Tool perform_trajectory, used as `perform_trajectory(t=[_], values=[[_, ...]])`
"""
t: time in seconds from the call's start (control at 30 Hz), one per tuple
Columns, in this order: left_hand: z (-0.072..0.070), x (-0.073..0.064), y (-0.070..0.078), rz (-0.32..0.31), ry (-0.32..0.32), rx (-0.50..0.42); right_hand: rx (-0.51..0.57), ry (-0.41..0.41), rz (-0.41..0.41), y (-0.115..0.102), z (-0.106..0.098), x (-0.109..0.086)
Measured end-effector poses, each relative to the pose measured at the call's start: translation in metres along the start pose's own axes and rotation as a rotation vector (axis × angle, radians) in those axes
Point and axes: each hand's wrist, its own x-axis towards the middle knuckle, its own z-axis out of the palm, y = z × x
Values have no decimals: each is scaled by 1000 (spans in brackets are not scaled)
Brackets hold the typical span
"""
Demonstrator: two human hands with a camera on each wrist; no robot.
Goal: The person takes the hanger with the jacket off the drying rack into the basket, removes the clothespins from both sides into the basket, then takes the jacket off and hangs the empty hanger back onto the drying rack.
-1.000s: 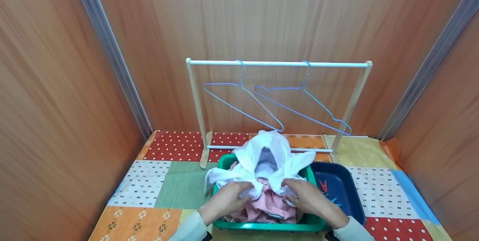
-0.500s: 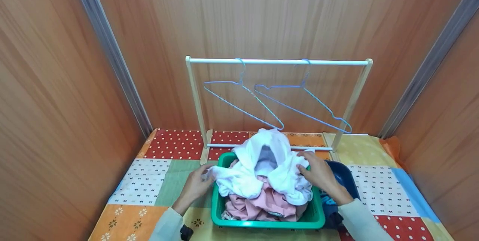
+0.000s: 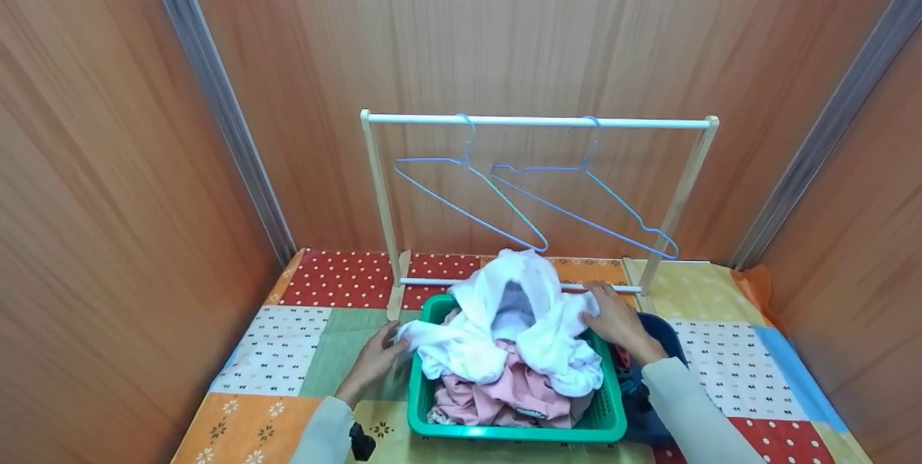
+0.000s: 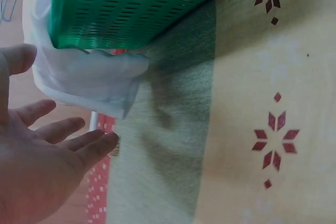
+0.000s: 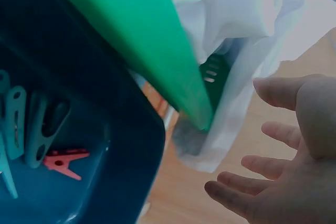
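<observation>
A white garment (image 3: 464, 349) lies spread on top of pink cloth (image 3: 497, 399) in a green basket (image 3: 518, 434), its two sides draped toward the rim. My left hand (image 3: 374, 359) is at the garment's left end; in the left wrist view its fingers are extended and apart, beside a white flap hanging outside the basket. Over on the right, my right hand (image 3: 618, 323) is beside the other end. The right wrist view shows that hand's fingers (image 5: 233, 195) spread, with a gap between them and the white cloth hanging over the basket's corner.
Behind the basket stands a rack (image 3: 533, 120) with two blue hangers (image 3: 468, 215) on its bar. A dark blue tray (image 5: 126, 166), partly hidden by my right arm, holds teal clothespins (image 5: 16, 124) and a red clothespin (image 5: 65, 162). Patchwork cloth (image 3: 281, 349) covers the table.
Both hands have moved from the garment's front edge outward to its two ends. The front folds now lie spread to each side, showing more pink cloth. Lately the right hand has shifted slightly outward.
</observation>
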Motion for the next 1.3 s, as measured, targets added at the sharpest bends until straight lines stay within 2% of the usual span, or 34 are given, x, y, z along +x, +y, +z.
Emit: perform_trajectory(t=[0.17, 0.33, 0.43, 0.53, 0.63, 0.77, 0.9, 1.03, 1.13, 1.23, 1.3], values=[[2, 8, -5, -61, -28, -141, 11, -45, 34, 2, 6, 4], [4, 9, -8, -85, -26, -160, -2, -26, 3, 6, 13, 4], [5, 10, -7, -53, 7, -125, -15, 21, -26, 9, 15, 6], [4, 13, -3, -4, 73, -76, -20, 85, -61, 13, 16, 8], [2, 14, 5, 29, 133, -55, -13, 133, -89, 16, 15, 11], [-1, 10, 19, 64, 183, -57, 0, 179, -112, 17, 11, 9], [2, 1, 41, 150, 192, -52, 32, 235, -162, 10, 6, -1], [13, -12, 65, 315, 130, -16, 85, 286, -248, -5, 3, -18], [24, -22, 80, 432, 73, 59, 120, 314, -353, -17, 3, -31], [36, -32, 91, 499, 20, 154, 138, 312, -449, -26, 5, -45], [44, -38, 95, 517, -20, 221, 141, 274, -483, -30, 5, -53]])
